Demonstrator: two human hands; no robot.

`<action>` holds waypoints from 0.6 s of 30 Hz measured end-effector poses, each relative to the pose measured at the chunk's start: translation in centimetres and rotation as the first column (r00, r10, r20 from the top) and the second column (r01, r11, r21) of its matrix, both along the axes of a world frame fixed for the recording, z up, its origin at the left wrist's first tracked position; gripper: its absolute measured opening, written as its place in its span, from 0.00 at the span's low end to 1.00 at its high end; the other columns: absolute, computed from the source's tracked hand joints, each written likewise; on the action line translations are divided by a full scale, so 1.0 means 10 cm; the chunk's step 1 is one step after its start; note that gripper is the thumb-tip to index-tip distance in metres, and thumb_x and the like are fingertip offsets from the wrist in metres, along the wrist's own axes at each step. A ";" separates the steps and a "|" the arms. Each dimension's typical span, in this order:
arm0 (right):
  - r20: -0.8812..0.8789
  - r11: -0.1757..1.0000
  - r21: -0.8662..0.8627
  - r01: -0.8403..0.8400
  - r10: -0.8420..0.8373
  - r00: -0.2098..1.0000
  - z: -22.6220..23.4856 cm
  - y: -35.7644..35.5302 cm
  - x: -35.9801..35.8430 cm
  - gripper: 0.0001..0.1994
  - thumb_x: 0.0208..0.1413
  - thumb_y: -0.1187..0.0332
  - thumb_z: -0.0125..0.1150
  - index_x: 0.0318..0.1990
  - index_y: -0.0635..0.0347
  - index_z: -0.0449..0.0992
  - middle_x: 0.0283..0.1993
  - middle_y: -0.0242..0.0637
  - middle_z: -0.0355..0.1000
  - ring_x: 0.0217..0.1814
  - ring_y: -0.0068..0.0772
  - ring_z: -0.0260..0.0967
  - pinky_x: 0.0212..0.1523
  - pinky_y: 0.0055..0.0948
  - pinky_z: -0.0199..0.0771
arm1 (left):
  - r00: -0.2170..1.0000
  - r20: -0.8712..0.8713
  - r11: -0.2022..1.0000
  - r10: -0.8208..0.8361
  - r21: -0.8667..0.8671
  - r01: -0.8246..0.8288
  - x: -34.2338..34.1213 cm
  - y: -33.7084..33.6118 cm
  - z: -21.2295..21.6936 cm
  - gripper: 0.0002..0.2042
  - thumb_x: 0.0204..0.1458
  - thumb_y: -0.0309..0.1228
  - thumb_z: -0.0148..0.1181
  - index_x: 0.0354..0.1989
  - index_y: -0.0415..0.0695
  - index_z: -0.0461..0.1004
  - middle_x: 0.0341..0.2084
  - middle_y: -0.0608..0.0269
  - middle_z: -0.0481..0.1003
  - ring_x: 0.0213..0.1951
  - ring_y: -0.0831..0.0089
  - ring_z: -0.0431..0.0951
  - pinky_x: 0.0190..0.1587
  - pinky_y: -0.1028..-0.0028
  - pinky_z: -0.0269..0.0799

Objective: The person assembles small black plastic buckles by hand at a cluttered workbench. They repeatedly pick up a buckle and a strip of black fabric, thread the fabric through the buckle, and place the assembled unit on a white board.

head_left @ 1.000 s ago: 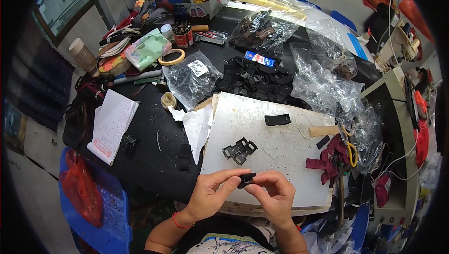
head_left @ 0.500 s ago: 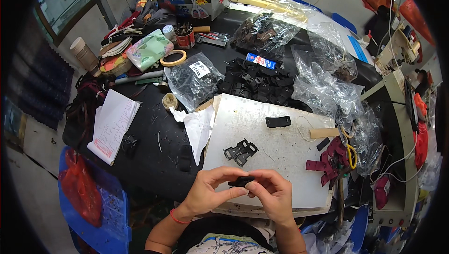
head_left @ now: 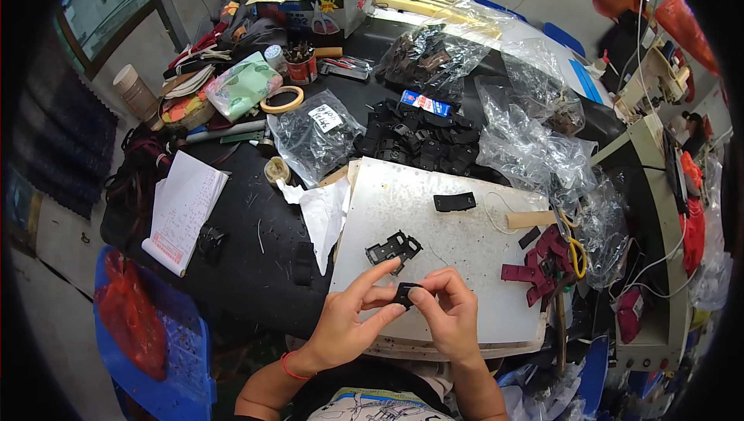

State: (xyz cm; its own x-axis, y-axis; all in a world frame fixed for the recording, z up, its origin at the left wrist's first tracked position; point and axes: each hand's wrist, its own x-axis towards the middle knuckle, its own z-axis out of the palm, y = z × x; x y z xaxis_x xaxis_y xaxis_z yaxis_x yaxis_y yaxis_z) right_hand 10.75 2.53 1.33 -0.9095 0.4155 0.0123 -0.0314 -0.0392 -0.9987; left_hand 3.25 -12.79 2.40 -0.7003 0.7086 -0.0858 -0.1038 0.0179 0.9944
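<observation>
Both hands meet over the near part of a white board (head_left: 480,243). Between them is a small black piece (head_left: 404,295) with a slot, possibly a buckle or a folded strap end. My right hand (head_left: 448,314) pinches it between thumb and fingers. My left hand (head_left: 353,320) grips its other side with the thumb and a bent finger, while the forefinger is stretched out. Just beyond the fingertips, several black plastic buckle parts (head_left: 394,250) lie on the board. Farther off is a flat black strap piece (head_left: 454,202).
Maroon strap pieces (head_left: 542,266) lie at the board's right, near yellow-handled scissors (head_left: 577,257). A pile of black buckled straps (head_left: 418,138) lies beyond the board, beside clear plastic bags (head_left: 519,138). To the left are an open notebook (head_left: 184,208) and torn white paper (head_left: 322,216).
The small black piece has been turned and now shows more of its face. My left forefinger has lifted off and stretched forward. The view has shifted slightly.
</observation>
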 end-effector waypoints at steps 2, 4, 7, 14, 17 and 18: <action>0.002 0.983 -0.179 -0.042 0.043 0.999 0.06 0.05 0.03 0.05 0.50 0.76 0.62 0.34 0.64 0.73 0.36 0.34 0.66 0.37 0.22 0.63 0.39 0.20 0.62 | 0.980 0.194 0.990 -0.050 0.140 0.023 -0.05 -0.03 0.10 0.26 0.53 0.21 0.56 0.61 0.38 0.57 0.46 0.54 0.73 0.50 0.72 0.73 0.54 0.73 0.67; -0.110 0.960 -0.216 -0.180 0.160 0.981 0.11 0.14 0.03 0.05 0.51 0.77 0.61 0.35 0.64 0.73 0.38 0.35 0.66 0.40 0.23 0.62 0.42 0.21 0.62 | 0.959 0.273 0.970 -0.074 0.245 0.005 -0.12 -0.04 0.10 0.22 0.57 0.25 0.54 0.60 0.37 0.60 0.50 0.55 0.70 0.53 0.72 0.69 0.54 0.74 0.66; -0.173 0.940 -0.222 -0.260 0.224 0.959 0.06 0.15 0.02 0.06 0.51 0.78 0.59 0.37 0.65 0.73 0.40 0.36 0.66 0.43 0.25 0.62 0.45 0.23 0.62 | 0.746 0.539 0.919 -0.392 0.202 0.338 -0.26 -0.08 0.09 0.17 0.60 0.32 0.50 0.55 0.37 0.64 0.41 0.59 0.74 0.39 0.78 0.73 0.41 0.81 0.71; -0.056 0.961 0.272 -0.046 0.063 0.996 0.03 0.06 0.02 0.09 0.52 0.79 0.57 0.42 0.67 0.75 0.38 0.39 0.71 0.36 0.26 0.70 0.37 0.23 0.70 | 0.906 0.423 0.995 -0.016 0.093 -0.026 -0.05 0.05 -0.08 0.12 0.56 0.26 0.55 0.45 0.33 0.67 0.32 0.61 0.74 0.29 0.81 0.76 0.32 0.82 0.74; -0.056 0.948 0.316 -0.047 0.069 0.996 -0.01 0.03 0.01 0.08 0.52 0.78 0.58 0.40 0.67 0.77 0.32 0.39 0.73 0.31 0.28 0.72 0.32 0.24 0.71 | 0.936 0.350 0.991 0.020 0.114 -0.064 0.04 0.07 -0.09 0.09 0.57 0.25 0.53 0.42 0.33 0.66 0.33 0.56 0.75 0.30 0.76 0.78 0.33 0.80 0.76; -0.061 0.964 0.261 -0.050 0.068 0.996 -0.02 0.03 0.01 0.07 0.52 0.78 0.58 0.39 0.67 0.77 0.31 0.39 0.73 0.30 0.28 0.72 0.31 0.25 0.72 | 0.923 0.384 0.990 -0.006 0.133 -0.049 0.05 0.07 -0.09 0.08 0.57 0.24 0.53 0.42 0.33 0.66 0.33 0.56 0.75 0.30 0.77 0.78 0.33 0.80 0.76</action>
State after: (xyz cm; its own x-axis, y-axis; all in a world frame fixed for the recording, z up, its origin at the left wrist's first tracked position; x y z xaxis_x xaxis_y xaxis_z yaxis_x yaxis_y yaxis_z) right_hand 10.82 2.82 1.15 -0.9255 0.3358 0.1754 -0.1055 0.2163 -0.9706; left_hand 3.74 -12.12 1.47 -0.6487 0.7177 -0.2531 -0.4756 -0.1227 0.8711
